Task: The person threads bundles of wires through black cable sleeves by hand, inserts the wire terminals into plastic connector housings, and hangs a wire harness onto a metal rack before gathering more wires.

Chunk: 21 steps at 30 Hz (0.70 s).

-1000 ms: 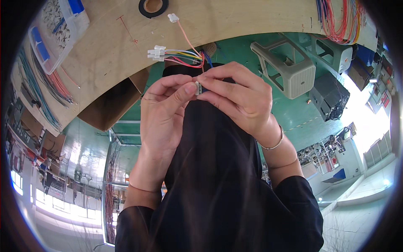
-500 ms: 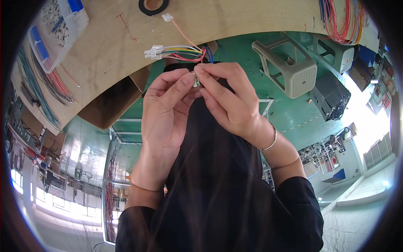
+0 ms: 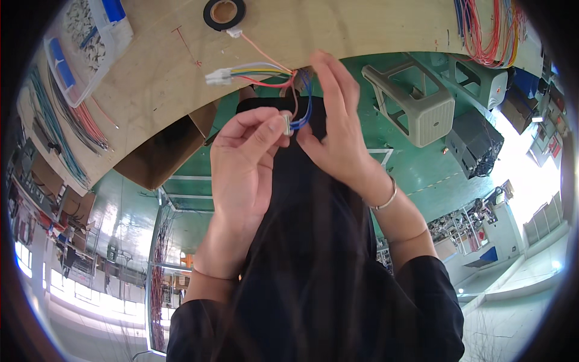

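Upper middle of frame: left hand [image 3: 241, 166] pinches small white plug [image 3: 287, 125]. Right hand [image 3: 342, 139] just let go, fingers spread, thumb near blue wires [image 3: 309, 108]. Now left alone holds plug.

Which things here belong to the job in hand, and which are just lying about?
In the job:
small connector, pinched in the left hand
blue wires running from it, beside the open right hand
white plug

Apparently just lying about:
roll of black tape
clear plastic box
wire bundle at far right
grey stool
cardboard box
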Available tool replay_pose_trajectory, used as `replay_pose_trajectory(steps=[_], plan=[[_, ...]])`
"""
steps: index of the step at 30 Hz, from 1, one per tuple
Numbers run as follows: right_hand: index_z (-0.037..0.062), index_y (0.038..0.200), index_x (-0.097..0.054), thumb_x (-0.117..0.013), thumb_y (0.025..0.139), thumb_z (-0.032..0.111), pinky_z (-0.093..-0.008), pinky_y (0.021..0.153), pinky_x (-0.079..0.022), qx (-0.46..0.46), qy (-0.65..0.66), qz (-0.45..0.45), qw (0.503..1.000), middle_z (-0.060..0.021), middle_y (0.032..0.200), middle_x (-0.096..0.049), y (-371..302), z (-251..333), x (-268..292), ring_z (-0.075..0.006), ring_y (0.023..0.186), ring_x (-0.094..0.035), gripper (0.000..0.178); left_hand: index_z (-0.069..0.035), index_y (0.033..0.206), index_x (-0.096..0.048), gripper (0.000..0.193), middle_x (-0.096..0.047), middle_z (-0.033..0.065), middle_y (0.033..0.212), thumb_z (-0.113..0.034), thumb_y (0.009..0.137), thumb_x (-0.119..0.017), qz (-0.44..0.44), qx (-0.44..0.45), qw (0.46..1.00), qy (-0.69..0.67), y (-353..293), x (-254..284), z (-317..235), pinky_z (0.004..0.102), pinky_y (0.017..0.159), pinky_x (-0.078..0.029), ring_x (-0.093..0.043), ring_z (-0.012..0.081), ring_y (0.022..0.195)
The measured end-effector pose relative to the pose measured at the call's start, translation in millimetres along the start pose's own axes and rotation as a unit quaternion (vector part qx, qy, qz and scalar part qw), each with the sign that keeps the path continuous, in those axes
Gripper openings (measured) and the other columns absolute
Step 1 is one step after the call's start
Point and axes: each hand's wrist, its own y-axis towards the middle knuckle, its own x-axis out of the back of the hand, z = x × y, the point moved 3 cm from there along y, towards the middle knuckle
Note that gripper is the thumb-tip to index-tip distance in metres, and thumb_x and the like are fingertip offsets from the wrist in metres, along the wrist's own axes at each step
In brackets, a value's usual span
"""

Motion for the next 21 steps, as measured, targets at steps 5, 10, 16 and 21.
replay_pose_trajectory(steps=[5,10,16,21], plan=[[0.0033,0.128,-0.022,-0.062,0.066,0.006,-0.0371,0.087,-0.034,0.039,0.081,0.073,0.993,-0.0141,0.111,-0.046,14,-26,-27,-0.0309,0.101,-0.042,0.074,0.004,0.087,-0.055,0.012,-0.058,0.0089,0.083,0.007,0.075,-0.054,0.062,-0.135,0.968,0.204,-16,-14,-14,0.0185,0.062,-0.043,-0.053,0.0092,0.069],[-0.0026,0.081,-0.053,-0.059,0.074,0.003,-0.0181,0.053,-0.035,-0.117,0.248,0.121,0.954,-0.0023,0.065,-0.047,13,-28,-24,-0.0046,0.060,-0.041,0.011,0.006,0.093,-0.054,0.017,-0.056,0.0100,0.089,0.005,0.075,-0.055,-0.049,-0.267,0.920,0.282,-13,6,-51,0.0204,0.069,-0.043,-0.053,0.0103,0.076],[0.0037,0.085,-0.046,-0.044,0.087,0.019,-0.0196,0.043,-0.026,-0.270,0.527,0.081,0.802,0.0035,0.051,-0.030,5,-22,-12,-0.0053,0.047,-0.030,0.016,0.002,0.114,-0.043,0.034,-0.049,0.0112,0.111,-0.002,0.080,-0.049,0.014,-0.395,0.909,0.133,14,20,-59,0.0270,0.082,-0.040,-0.049,0.0159,0.097],[0.0103,0.071,-0.031,-0.029,0.091,0.032,-0.0220,0.039,-0.016,-0.168,0.682,0.148,0.696,0.0045,0.048,-0.019,32,10,40,-0.0067,0.042,-0.015,0.029,-0.004,0.124,-0.035,0.056,-0.033,0.0091,0.127,-0.006,0.072,-0.056,0.197,-0.274,0.863,0.377,43,19,23,0.0248,0.083,-0.037,-0.036,0.0153,0.111]])
